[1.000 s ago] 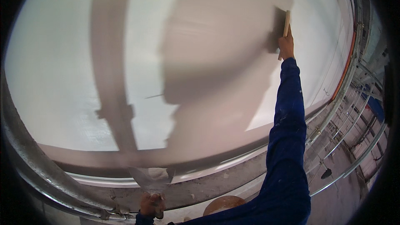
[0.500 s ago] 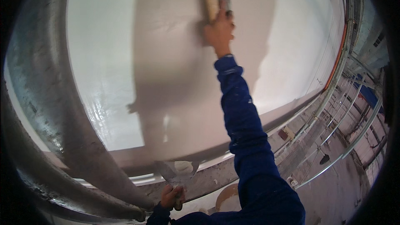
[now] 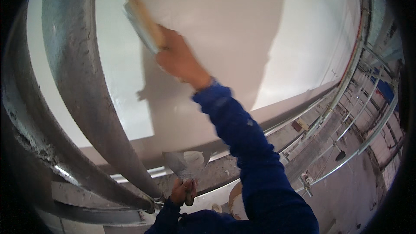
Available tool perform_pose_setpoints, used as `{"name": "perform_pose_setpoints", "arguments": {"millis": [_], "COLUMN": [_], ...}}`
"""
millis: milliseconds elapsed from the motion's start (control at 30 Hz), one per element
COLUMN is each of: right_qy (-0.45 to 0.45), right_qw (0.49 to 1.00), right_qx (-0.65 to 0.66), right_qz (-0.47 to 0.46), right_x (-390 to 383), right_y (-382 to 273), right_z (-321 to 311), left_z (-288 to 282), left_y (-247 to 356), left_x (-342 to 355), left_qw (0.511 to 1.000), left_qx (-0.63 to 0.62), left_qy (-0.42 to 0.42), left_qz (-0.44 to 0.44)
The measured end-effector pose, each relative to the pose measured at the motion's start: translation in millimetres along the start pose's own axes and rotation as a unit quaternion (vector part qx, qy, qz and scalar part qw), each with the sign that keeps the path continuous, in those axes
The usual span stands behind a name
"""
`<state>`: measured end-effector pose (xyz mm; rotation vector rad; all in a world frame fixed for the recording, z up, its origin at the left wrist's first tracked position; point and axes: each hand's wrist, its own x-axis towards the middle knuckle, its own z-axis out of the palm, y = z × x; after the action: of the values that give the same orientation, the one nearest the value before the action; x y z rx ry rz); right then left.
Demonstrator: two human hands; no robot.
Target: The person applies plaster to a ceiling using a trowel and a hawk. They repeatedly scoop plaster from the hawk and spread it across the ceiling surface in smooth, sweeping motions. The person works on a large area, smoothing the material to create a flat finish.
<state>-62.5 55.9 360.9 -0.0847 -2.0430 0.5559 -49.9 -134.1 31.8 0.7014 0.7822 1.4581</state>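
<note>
My right hand (image 3: 180,56) grips a wide scraper (image 3: 146,19) with a pale wooden back and a metal edge. Slightly blurred, it lies slanted at the upper left of a smooth white wall (image 3: 212,21), seemingly against the surface. Low in the view, my left hand (image 3: 181,191) is wrapped round the handle of a broad putty knife (image 3: 177,164). A lump of whitish putty (image 3: 194,159) lies on that blade. My right arm's shadow and my body's shadow darken the middle of the wall.
Thick grey scaffold pipes (image 3: 76,60) curve up along the left. By my right arm stands a round container (image 3: 236,201), partly hidden. Thinner scaffold rails (image 3: 331,169) run on the right above a concrete floor (image 3: 342,203). Small blocks (image 3: 300,125) lie on a ledge.
My right hand has swept the scraper left and slightly down across the wall, and its blade has turned from upright to slanted. My left hand still holds the putty knife low down.
</note>
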Motion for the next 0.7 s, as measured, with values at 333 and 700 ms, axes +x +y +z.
{"name": "perform_pose_setpoints", "arguments": {"millis": [333, 700], "right_qy": [0.186, 0.026], "right_qw": [0.923, 0.899], "right_qx": [0.299, 0.136], "right_qz": [0.155, 0.416], "right_x": [-230.5, -341.3], "right_y": [51.3, 95.7], "right_z": [-140.4, -224.6], "left_z": [73.5, 145.9], "left_y": [33.9, 25.5], "left_x": [45.7, 112.4], "left_qw": [0.988, 0.990], "left_qx": [0.084, 0.047], "left_qy": [-0.084, -0.087], "left_qz": [0.100, 0.095]}}
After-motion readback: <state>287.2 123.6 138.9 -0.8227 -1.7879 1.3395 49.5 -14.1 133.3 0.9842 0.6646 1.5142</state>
